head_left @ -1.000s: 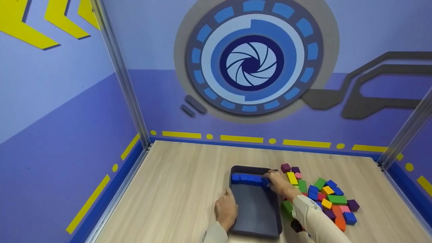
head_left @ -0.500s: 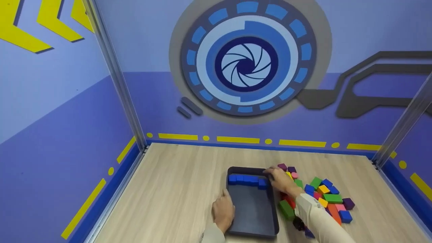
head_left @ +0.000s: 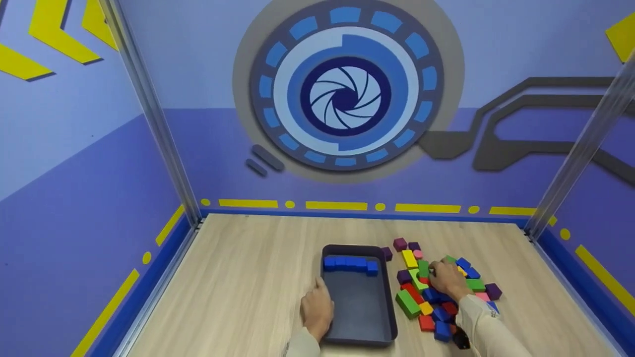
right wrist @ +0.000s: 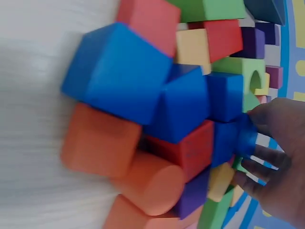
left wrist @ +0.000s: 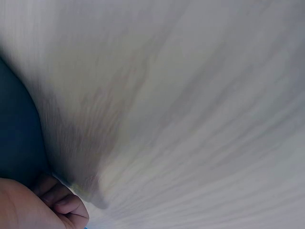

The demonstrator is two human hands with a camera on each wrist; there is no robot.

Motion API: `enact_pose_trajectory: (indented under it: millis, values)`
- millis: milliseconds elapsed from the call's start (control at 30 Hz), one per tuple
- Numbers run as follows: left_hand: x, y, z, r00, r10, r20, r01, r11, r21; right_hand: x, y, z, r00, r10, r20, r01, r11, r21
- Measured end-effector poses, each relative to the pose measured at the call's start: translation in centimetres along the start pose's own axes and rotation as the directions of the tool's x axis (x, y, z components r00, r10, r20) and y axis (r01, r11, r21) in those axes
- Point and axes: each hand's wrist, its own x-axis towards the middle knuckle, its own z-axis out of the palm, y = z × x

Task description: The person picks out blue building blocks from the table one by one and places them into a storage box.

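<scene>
My left hand [head_left: 317, 307] grips the left rim of a dark grey tray [head_left: 391, 307], its fingers [left wrist: 69, 205] curled against the outer wall in the left wrist view. A row of several blue blocks [head_left: 347, 263] lies along the tray's far end, the rightmost blue block [head_left: 372, 268] set slightly nearer. My right hand [head_left: 449, 277] is over the heap of coloured blocks right of the tray. In the right wrist view its thumb and fingers pinch a blue block [right wrist: 245, 136], beside other blue blocks [right wrist: 225, 98].
Loose blocks lie close by the tray's right side, among them a green block [head_left: 408, 304], a yellow block [head_left: 409, 259] and a purple block [head_left: 386, 254] at the far right corner. Patterned panels [head_left: 347, 193] wall in the wooden table [head_left: 248, 287].
My right hand has left the rightmost blue block in the tray and moved right to the heap, where it pinches another blue block. The left hand stays at the tray's rim.
</scene>
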Motion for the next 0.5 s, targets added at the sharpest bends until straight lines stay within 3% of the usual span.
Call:
enact_pose_trajectory:
  millis: [500]
  values:
    - [0.0,-0.1,-0.3,1.000,-0.010,0.014,0.010,1.000,0.027,0.3,-0.7,1.3,0.988,-0.019,-0.153,0.015,1.000,-0.026]
